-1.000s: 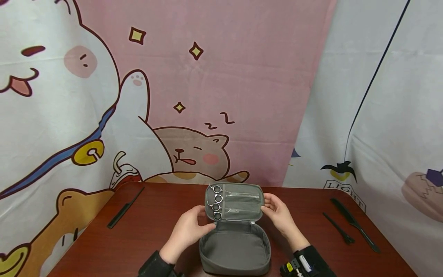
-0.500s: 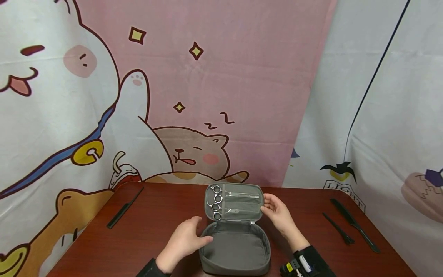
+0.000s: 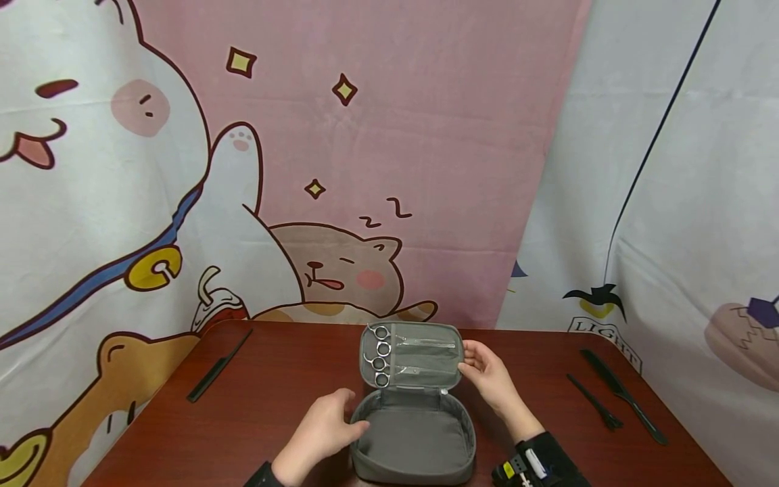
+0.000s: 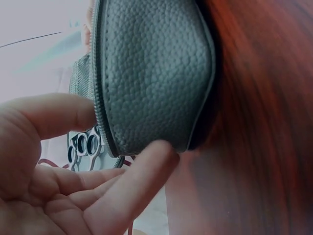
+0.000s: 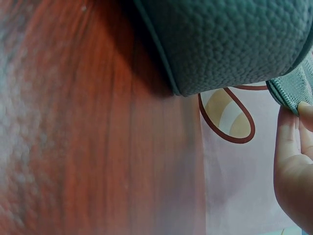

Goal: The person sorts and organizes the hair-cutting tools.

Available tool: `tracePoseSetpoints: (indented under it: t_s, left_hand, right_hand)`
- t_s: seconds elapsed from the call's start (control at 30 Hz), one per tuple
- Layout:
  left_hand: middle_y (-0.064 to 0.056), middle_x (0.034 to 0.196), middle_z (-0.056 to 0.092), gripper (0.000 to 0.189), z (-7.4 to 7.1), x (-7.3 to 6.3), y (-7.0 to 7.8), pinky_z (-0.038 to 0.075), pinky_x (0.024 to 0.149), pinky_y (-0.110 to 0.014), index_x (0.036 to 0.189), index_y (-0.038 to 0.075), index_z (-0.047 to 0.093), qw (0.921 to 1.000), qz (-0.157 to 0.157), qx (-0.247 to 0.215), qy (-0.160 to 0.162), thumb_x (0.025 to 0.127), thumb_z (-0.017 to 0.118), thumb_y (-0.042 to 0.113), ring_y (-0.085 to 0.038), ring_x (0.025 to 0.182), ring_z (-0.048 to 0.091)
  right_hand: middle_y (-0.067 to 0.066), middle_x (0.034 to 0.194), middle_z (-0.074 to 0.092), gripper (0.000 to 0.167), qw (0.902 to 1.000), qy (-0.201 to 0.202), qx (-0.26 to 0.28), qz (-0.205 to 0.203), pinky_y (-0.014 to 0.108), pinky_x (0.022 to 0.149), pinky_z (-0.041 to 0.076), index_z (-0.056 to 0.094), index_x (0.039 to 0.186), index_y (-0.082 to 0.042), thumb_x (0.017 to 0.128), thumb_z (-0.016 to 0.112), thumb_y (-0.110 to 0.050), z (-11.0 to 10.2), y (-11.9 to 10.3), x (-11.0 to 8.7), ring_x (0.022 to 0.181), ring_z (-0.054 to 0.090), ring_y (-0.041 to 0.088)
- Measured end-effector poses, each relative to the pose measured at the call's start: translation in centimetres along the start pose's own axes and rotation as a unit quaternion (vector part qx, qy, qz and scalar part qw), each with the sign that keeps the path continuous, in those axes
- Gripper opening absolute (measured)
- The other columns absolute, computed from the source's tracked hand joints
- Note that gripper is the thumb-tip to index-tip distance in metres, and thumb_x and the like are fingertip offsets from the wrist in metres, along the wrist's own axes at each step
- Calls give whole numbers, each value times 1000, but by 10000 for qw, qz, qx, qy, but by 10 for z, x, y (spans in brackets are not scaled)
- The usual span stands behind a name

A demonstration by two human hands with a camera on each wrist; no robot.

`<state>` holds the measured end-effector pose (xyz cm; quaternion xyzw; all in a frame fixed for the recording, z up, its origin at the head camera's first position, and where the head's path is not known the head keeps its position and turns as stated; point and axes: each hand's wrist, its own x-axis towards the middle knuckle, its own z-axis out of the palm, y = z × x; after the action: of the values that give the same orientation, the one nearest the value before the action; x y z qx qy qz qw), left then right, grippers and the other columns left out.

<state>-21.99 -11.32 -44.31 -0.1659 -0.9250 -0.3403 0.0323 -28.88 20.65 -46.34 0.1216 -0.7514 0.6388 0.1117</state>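
A grey zip case (image 3: 414, 467) stands on the table with its lid (image 3: 420, 327) raised behind it. Tucked into the left side of the lid are several scissors (image 3: 383, 350), their metal finger rings showing. My right hand (image 3: 490, 379) pinches the lid's right edge between thumb and fingers, as the right wrist view also shows. At the case's left side is my left hand (image 3: 322, 426), its thumb at the zipped rim (image 4: 100, 105) and its fingers extended along the pebbled side wall (image 4: 156, 73). A clear pocket (image 3: 426, 355) lines the rest of the lid.
A black comb (image 3: 219, 366) lies at the table's left. Toward the right lie a long black comb with a handle (image 3: 623, 394) and a shorter dark brush-like tool (image 3: 595, 402). A printed cloth (image 3: 438, 169) hangs behind the wooden table (image 3: 274, 365).
My left hand has come away from the lid's left edge and moved down and left to the side of the case body. My right hand keeps its place at the lid.
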Motion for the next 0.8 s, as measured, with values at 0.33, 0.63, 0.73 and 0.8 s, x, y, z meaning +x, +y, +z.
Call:
tracePoseSetpoints:
  t_s: [0.33, 0.63, 0.73, 0.8]
  left_hand:
    - [0, 76, 66, 17, 2, -2, -5, 49, 61, -30, 93, 0, 68, 9988, 424, -121, 192, 79, 76, 5, -10, 61, 61]
    - [8, 65, 60, 10, 4, -4, -7, 44, 54, -25, 85, 6, 67, 9979, 553, -244, 223, 79, 74, 0, -3, 51, 52]
    - [8, 65, 60, 10, 4, -5, -7, 43, 54, -25, 84, 6, 67, 9979, 546, -245, 251, 78, 73, 0, -3, 51, 51]
    - [8, 65, 60, 9, 5, -5, -7, 43, 53, -24, 84, 6, 67, 9978, 550, -262, 276, 78, 72, 0, -2, 51, 51]
  right_hand:
    - [24, 109, 62, 36, 10000, 66, 57, 4, 21, 81, 50, 54, 123, 14, 88, 62, 15, 1, 1, 1, 95, 60, 14]
    - [24, 111, 62, 36, 9998, 56, -184, 59, 19, 80, 50, 53, 125, 15, 90, 61, 13, 2, 2, 1, 96, 60, 16]
    - [25, 110, 62, 36, 9998, 30, -199, 88, 19, 79, 50, 53, 125, 16, 90, 62, 12, 2, 3, 1, 96, 61, 18]
    - [25, 110, 63, 36, 9996, 9, -242, 109, 20, 78, 50, 53, 126, 16, 91, 62, 12, 1, 5, 1, 95, 62, 19]
